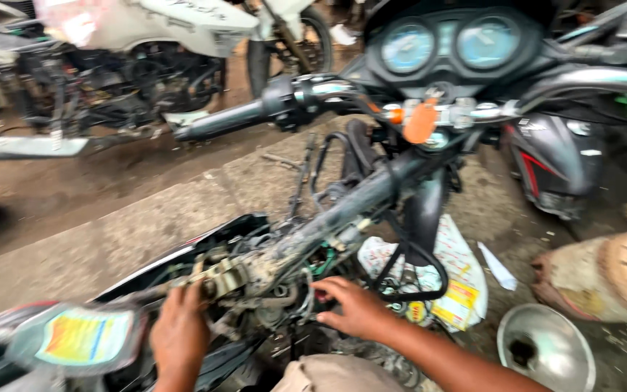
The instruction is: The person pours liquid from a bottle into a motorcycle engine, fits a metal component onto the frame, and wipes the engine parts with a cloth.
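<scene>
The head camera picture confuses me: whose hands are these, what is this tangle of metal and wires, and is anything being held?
There is no robot here. A person wears a camera on the head, so you look down at their own two bare hands. In front of them is a partly stripped motorcycle: its dials and handlebar grip are at the top, and the dirty frame with exposed wiring runs down the middle. The left hand grips a grimy metal part on the frame. The right hand reaches into the wires; whether it pinches anything is too blurred to tell. On the ground lie a printed paper sheet and a shiny metal bowl. Other motorcycles stand behind.
</scene>
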